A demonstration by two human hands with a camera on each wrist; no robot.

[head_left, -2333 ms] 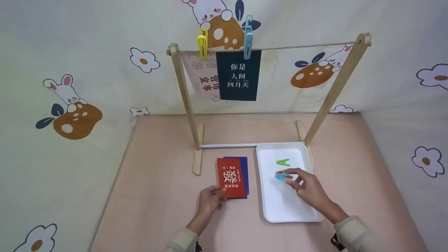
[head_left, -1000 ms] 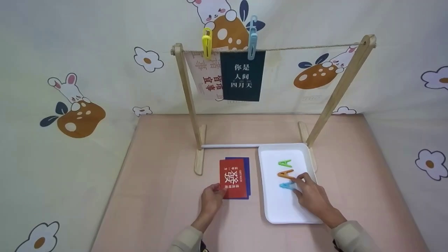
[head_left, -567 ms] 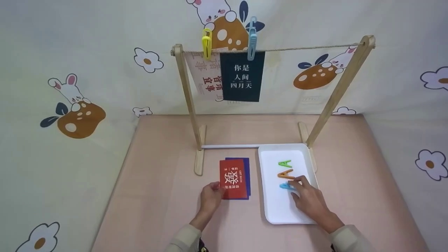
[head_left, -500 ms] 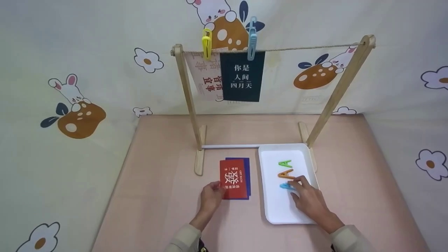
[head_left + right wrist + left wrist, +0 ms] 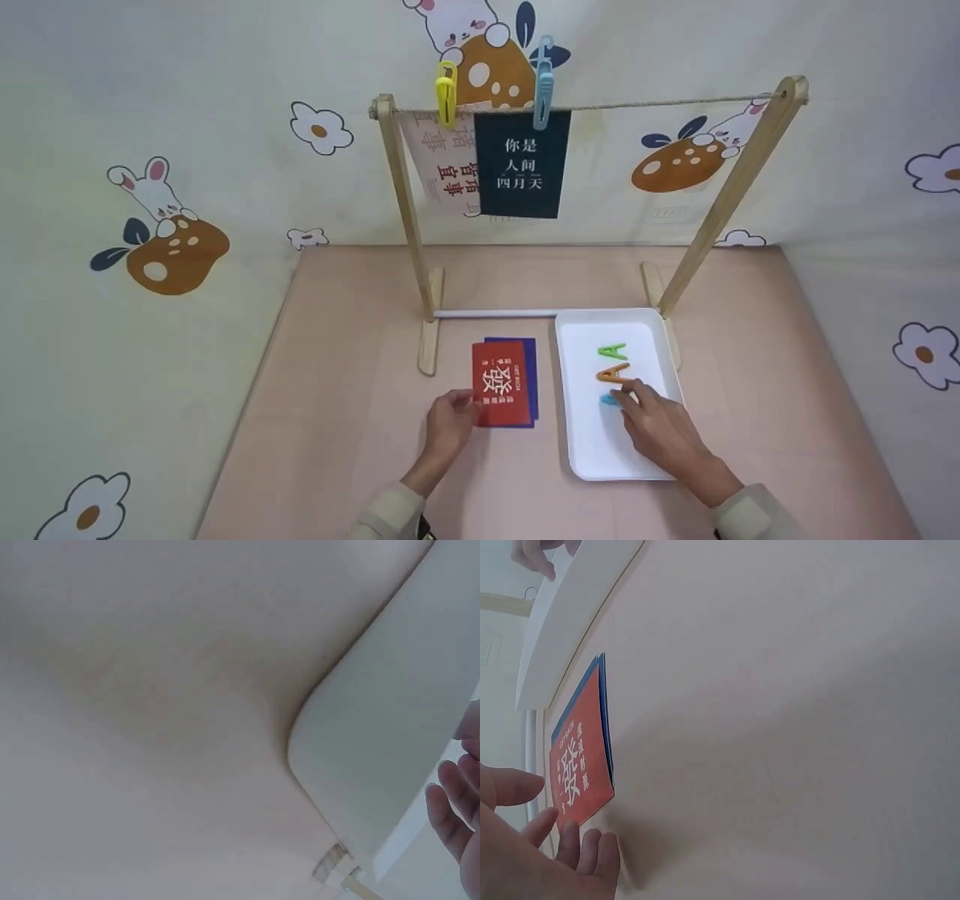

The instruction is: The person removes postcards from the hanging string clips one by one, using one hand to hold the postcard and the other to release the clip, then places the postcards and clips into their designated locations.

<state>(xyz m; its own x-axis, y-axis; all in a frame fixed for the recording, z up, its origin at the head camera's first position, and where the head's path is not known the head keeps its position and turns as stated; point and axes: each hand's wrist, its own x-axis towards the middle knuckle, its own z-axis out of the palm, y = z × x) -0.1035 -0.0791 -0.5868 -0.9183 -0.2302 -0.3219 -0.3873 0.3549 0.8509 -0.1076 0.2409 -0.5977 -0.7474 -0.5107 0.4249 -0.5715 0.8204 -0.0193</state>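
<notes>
In the head view, my left hand [image 5: 450,427] is at the near left edge of a red card [image 5: 501,384], which lies over a blue card [image 5: 532,390]. Its thumb stands apart from the fingers in the left wrist view, and the fingertips touch the edge of the red card [image 5: 581,757]. Over the white tray [image 5: 585,461], my right hand [image 5: 664,431] pinches a blue clothespin [image 5: 608,400], mostly covered by the fingers. Just beyond it lie an orange clothespin [image 5: 613,373] and a green clothespin [image 5: 612,351]. The right wrist view shows curled fingers [image 5: 450,817] but no clothespin.
A wooden stand [image 5: 709,225] with a string rises behind the tray. On the string hang a pale card [image 5: 442,161] under a yellow clothespin [image 5: 446,94] and a dark card [image 5: 523,165] under a light-blue clothespin [image 5: 543,94]. Patterned cloth walls surround the table.
My right hand leaves the orange clothespin, shifts toward me and closes over the blue one, which now lies apart from the orange. My left hand stays by the red card.
</notes>
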